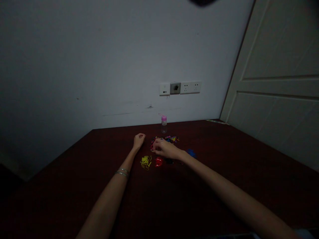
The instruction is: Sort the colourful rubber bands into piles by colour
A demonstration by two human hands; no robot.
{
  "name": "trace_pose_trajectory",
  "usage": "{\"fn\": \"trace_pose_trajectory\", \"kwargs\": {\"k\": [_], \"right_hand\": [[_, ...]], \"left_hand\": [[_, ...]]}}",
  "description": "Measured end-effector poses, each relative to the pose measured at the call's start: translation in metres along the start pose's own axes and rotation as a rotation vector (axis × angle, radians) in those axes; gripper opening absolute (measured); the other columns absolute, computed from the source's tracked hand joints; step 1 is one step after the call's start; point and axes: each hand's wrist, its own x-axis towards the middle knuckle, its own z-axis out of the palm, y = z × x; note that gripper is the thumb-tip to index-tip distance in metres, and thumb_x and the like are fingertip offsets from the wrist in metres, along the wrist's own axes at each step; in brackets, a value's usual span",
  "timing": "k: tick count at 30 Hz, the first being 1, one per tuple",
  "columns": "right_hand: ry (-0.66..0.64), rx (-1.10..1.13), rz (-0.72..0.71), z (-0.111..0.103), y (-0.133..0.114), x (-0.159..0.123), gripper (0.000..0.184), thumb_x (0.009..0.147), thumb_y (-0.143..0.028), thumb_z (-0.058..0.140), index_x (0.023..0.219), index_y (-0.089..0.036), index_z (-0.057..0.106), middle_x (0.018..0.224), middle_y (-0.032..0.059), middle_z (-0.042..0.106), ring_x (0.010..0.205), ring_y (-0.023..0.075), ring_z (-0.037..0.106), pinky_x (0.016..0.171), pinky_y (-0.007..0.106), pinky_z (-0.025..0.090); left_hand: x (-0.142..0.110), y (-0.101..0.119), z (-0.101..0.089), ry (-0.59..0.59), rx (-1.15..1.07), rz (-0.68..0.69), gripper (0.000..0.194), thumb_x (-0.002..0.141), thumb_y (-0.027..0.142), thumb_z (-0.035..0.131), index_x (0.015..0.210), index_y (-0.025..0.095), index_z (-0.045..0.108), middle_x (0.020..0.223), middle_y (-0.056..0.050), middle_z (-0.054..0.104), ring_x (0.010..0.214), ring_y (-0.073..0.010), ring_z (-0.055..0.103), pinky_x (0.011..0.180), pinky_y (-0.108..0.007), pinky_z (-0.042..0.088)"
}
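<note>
On the dark red table (pixel 224 186) lies a mixed heap of small coloured rubber bands (pixel 170 139). My right hand (pixel 164 148) rests at the heap's left edge with its fingers pinched together on the bands. My left hand (pixel 139 139) lies to the left of the heap, curled into a loose fist, and nothing shows in it. Nearer to me sit sorted little piles: yellow bands (pixel 146 162), red bands (pixel 159 162) and blue bands (pixel 191 153). A bracelet circles my left wrist.
A small clear bottle with a pink cap (pixel 163 123) stands behind the heap near the wall. A row of wall sockets (pixel 179 88) sits above it. A pale door (pixel 279 99) closes off the right side. The room is dim.
</note>
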Motion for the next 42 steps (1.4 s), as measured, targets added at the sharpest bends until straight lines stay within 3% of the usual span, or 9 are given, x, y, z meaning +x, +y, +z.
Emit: {"fn": "trace_pose_trajectory", "kwargs": {"k": [6,12,18,25,33,37,42], "right_hand": [[-0.086,0.008,-0.064,0.019,-0.014,0.009,0.008,0.078,-0.02,0.056,0.083,-0.017,0.062,0.095,0.0046,0.055,0.08,0.0142,0.054,0.07,0.025,0.041],[-0.033,0.041,-0.047,0.008,-0.005,0.005,0.015,0.079,-0.024,0.056,0.09,-0.017,0.062,0.094,0.0054,0.055,0.082,0.0146,0.054,0.074,0.027,0.042],[0.175,0.09,0.116,-0.022,0.037,-0.019,0.018,0.081,-0.026,0.053,0.092,-0.018,0.062,0.091,0.0054,0.057,0.083,0.0147,0.054,0.076,0.028,0.042],[0.371,0.015,0.364,-0.049,0.098,-0.074,0.021,0.079,-0.03,0.05,0.087,-0.017,0.064,0.089,0.0063,0.059,0.084,0.0175,0.056,0.078,0.03,0.044],[0.408,-0.057,0.557,-0.034,0.144,-0.129,0.024,0.077,-0.026,0.049,0.095,-0.017,0.062,0.098,0.0081,0.061,0.091,0.0194,0.056,0.084,0.033,0.043],[0.441,-0.07,0.601,-0.03,0.15,-0.136,0.026,0.077,-0.026,0.047,0.096,-0.017,0.062,0.099,0.0091,0.062,0.092,0.0201,0.057,0.085,0.035,0.043],[0.431,-0.071,0.612,-0.029,0.149,-0.137,0.025,0.077,-0.026,0.048,0.094,-0.016,0.063,0.098,0.0092,0.062,0.091,0.02,0.057,0.085,0.034,0.043]], "left_hand": [[-0.002,0.001,-0.001,0.01,-0.018,-0.003,0.019,0.066,0.024,0.051,0.071,0.012,0.063,0.046,0.003,0.049,0.045,-0.0092,0.044,0.045,-0.02,0.032],[0.002,-0.006,0.002,0.02,-0.043,-0.009,0.018,0.065,0.026,0.052,0.07,0.012,0.062,0.047,0.003,0.049,0.045,-0.0091,0.044,0.046,-0.02,0.033],[0.001,-0.002,0.0,0.023,-0.062,-0.048,0.019,0.065,0.027,0.054,0.068,0.012,0.064,0.049,0.001,0.053,0.047,-0.0098,0.046,0.047,-0.02,0.033],[0.001,0.0,0.0,-0.033,-0.058,-0.064,0.013,0.061,0.024,0.058,0.062,0.012,0.064,0.052,0.0,0.057,0.049,-0.0107,0.049,0.049,-0.02,0.035],[0.0,0.001,0.002,-0.085,-0.037,-0.059,0.013,0.059,0.025,0.06,0.061,0.013,0.064,0.048,0.001,0.054,0.047,-0.0102,0.046,0.048,-0.021,0.033],[0.0,-0.002,0.002,-0.141,-0.01,-0.035,0.016,0.058,0.026,0.06,0.063,0.012,0.065,0.05,0.0,0.056,0.048,-0.0107,0.047,0.049,-0.022,0.034],[-0.003,-0.005,0.001,-0.285,0.169,0.098,0.022,0.059,0.029,0.061,0.074,0.015,0.07,0.059,-0.001,0.06,0.055,-0.0125,0.05,0.054,-0.022,0.036]]}}
